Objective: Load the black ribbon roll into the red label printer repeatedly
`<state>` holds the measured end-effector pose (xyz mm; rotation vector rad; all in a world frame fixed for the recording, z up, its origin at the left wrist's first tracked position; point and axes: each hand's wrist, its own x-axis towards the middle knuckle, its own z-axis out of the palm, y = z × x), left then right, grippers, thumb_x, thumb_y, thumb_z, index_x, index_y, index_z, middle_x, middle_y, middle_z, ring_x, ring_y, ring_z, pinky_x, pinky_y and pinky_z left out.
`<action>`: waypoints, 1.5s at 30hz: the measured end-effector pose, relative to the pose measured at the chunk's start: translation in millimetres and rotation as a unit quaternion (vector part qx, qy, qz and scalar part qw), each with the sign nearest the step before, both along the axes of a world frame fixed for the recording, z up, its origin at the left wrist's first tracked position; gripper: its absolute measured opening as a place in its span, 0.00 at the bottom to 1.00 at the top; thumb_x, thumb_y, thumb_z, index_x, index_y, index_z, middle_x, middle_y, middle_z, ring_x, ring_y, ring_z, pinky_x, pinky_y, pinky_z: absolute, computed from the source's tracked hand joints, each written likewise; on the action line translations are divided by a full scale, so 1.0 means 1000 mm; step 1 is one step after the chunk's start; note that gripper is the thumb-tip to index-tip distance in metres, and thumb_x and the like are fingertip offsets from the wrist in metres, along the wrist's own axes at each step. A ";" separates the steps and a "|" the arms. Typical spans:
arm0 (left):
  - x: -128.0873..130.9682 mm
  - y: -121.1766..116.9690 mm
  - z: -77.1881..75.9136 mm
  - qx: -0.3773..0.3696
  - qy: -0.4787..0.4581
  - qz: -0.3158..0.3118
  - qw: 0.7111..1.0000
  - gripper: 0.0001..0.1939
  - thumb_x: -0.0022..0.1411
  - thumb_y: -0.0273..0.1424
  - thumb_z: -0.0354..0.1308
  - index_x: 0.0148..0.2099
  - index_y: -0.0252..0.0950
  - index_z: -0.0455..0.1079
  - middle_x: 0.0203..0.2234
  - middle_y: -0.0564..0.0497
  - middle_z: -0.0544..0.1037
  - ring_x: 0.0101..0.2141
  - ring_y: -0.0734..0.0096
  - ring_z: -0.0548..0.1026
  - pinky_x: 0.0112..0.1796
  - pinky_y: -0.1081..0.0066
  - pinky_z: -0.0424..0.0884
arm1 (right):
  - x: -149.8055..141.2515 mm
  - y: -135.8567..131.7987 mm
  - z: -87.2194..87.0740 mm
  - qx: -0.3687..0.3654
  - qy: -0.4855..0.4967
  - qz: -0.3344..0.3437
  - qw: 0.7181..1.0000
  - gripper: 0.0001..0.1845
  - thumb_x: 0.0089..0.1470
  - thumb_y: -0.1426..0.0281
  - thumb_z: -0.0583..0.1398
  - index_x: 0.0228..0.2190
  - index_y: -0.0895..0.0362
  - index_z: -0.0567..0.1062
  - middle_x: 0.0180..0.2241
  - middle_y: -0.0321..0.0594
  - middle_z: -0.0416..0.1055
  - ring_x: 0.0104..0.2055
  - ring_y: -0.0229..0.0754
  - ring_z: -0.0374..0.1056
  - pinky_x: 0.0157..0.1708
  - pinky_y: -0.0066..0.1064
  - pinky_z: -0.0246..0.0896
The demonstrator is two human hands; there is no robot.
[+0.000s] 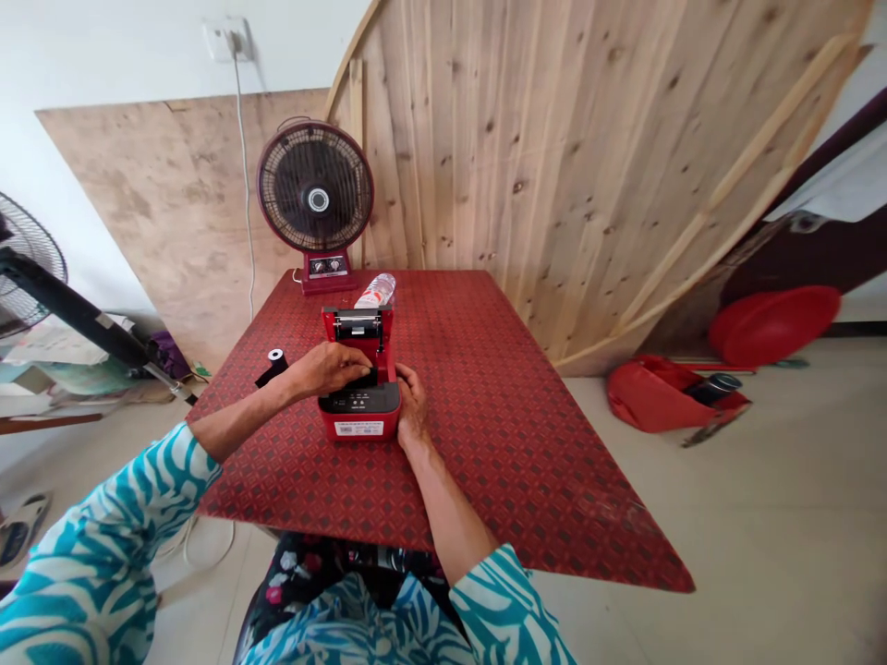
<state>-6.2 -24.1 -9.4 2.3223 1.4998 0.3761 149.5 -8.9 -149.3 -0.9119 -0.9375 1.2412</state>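
Right here, the red printer (331,427) sits on the near half of the desk (499,416), left of its middle, its black control panel (360,401) and white sticker (358,429) facing me. The lid (357,323) stands raised at the back, showing a dark roller inside.

And there's my left grip (333,369), reaching in from the left: fingertips bunched together, down at the open compartment. Whether they pinch anything, I can't tell from here. My right grip (412,402) lies against the printer's right side, touching it, fingers loosely curved and not closed round it; the thumb is hard to make out.

Just beyond my left wrist, a black roll (275,357) with a white core rests on the desk, a dark flap at its side. Behind the lid, a clear bottle (378,291) lies on its side, and at the far left corner stands the dark red fan (317,199), face towards me.

Further out now: wooden boards (519,139) lean on the wall, a white cord (246,185) drops from the socket (225,40), and over on the right floor a red bag (641,402) slumps near a red basin (776,323).
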 end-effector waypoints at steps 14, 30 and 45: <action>0.016 -0.060 0.004 0.272 0.088 -0.085 0.954 0.15 0.70 0.33 0.47 0.40 0.37 0.75 0.31 0.48 0.75 0.33 0.70 0.72 0.35 0.71 0.65 | -0.002 0.002 0.000 0.000 -0.002 -0.013 1.000 0.18 0.47 0.62 0.56 0.40 0.53 0.76 0.41 0.38 0.76 0.45 0.43 0.68 0.46 0.37 0.62; 0.020 -0.098 -0.034 0.371 0.105 -0.071 0.920 0.12 0.68 0.23 0.48 0.46 0.35 0.71 0.33 0.48 0.74 0.34 0.67 0.68 0.35 0.66 0.61 | 0.000 0.000 -0.001 -0.007 0.024 0.001 1.000 0.18 0.47 0.61 0.58 0.40 0.53 0.75 0.41 0.38 0.76 0.44 0.44 0.69 0.43 0.36 0.63; 0.021 -0.104 -0.057 0.409 0.015 -0.034 0.912 0.11 0.67 0.22 0.49 0.46 0.33 0.71 0.37 0.47 0.77 0.38 0.67 0.71 0.40 0.66 0.63 | -0.002 0.064 0.084 0.065 -0.073 0.024 0.995 0.24 0.50 0.50 0.53 0.38 0.51 0.78 0.45 0.36 0.75 0.49 0.45 0.68 0.48 0.38 0.59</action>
